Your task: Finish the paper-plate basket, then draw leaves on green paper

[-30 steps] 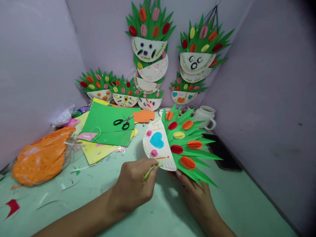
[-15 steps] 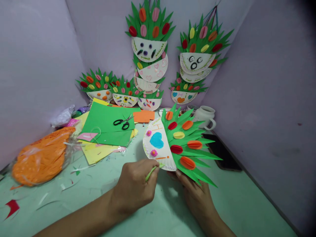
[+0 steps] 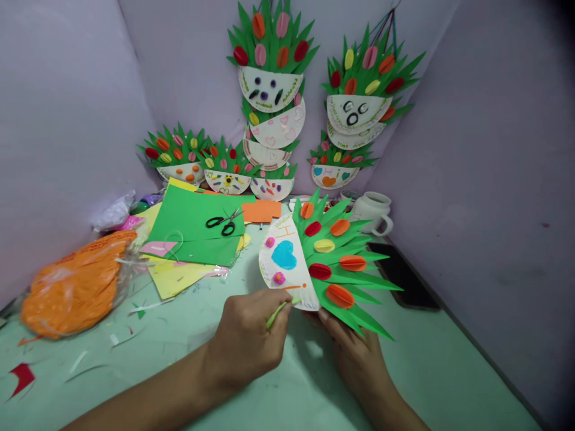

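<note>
Head-cam check. I logged the L hand (image 3: pixel 256 332) w/ fingers closed round a slim lt-green stick (image 3: pixel 275 316); its exact type was unclear to me. R hand (image 3: pixel 359 359): fingers gripped the near edge of the paper-plate craft (image 3: pixel 300 276), thumb approx. at the plate's lower corner; remaining fingers were partly hidden beneath.

Ref. position: craft was held up over the desk (image 3: pixel 251 407), fwd and to the R of the L fingers. The plate's straight edge (long axis) ran from the far end to the near end, w/ slight lean to the R; its curved rim faced L, and the green paper leaves (image 3: pixel 368 284) fanned out R.

Critical relation: stick axis pointed fwd-R, crossing the near end of the plate at an angle, its tip just beside the orange stroke-and-dot mark (image 3: pixel 294 287). Tip-to-plate contact: could not confirm. Both hands were at the near end; I judged the L the nearer to the mark, the R serving as support.
</note>
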### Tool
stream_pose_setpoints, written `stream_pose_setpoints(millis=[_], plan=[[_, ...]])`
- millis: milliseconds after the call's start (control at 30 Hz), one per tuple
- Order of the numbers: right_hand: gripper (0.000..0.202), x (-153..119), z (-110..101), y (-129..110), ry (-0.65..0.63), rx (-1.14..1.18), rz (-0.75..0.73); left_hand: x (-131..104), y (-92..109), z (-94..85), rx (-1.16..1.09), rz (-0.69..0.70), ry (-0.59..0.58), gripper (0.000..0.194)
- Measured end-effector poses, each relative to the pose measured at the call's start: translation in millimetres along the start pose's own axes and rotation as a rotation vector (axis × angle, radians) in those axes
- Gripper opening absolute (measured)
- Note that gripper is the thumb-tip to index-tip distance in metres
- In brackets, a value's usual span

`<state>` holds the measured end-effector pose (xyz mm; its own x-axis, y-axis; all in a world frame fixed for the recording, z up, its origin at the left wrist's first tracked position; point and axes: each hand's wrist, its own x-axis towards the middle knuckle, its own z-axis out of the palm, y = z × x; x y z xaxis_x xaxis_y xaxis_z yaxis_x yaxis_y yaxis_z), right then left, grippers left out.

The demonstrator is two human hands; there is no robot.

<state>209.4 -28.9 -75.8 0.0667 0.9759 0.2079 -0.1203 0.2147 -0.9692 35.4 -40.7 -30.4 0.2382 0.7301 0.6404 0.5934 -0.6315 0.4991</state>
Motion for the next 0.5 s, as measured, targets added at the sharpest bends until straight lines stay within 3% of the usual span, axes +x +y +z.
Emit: stream_pose_setpoints(millis=[200,500], plan=[[0.008,2.5,3.4,-16.1,-0.062,-0.054,-0.044,0.9,1.8,1.3,0.011,0.024,0.01,0.013],[0.005,3.4,7.4,-21.5,-0.005,-0.09,-0.103,0.9,4.7,0.4,0.021,0.034,-0.012,0.013]])
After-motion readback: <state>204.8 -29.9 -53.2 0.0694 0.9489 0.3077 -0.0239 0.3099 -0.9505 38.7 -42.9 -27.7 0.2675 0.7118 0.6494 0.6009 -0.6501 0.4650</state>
